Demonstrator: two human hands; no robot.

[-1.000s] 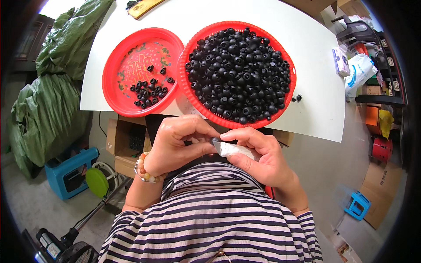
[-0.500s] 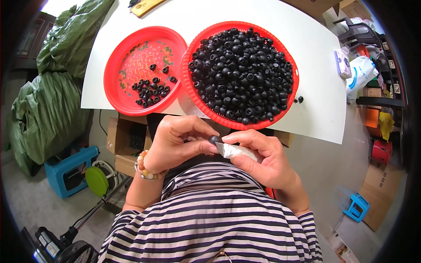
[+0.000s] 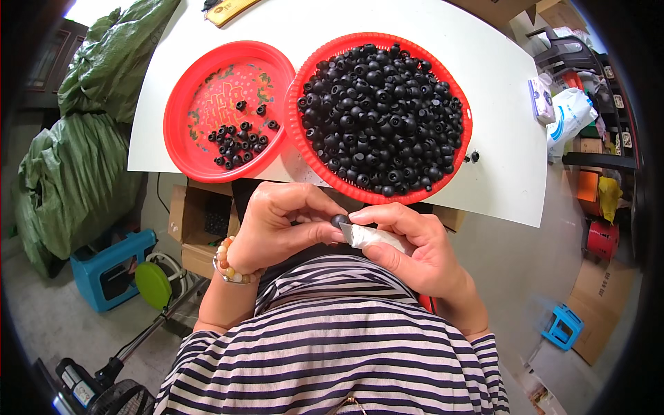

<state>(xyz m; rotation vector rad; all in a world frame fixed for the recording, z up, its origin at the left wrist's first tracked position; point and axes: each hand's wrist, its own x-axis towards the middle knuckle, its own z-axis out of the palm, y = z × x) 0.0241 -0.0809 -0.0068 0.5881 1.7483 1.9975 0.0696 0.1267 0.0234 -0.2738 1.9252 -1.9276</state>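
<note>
Just below the white table's [image 3: 498, 173] near edge, the left hand [image 3: 277, 232] pinched one small round black rubber piece [image 3: 339, 220] steady while the right hand [image 3: 415, 249], fingers curled shut, pressed a tape-wrapped blade [image 3: 370, 237] against it, apparently for trimming.

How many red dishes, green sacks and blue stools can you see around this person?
Red dishes: 2, a plate and a basket
Green sacks: 2, an upper sack and a lower sack
Blue stools: 2, a left stool and a right stool
Total: 6
</note>
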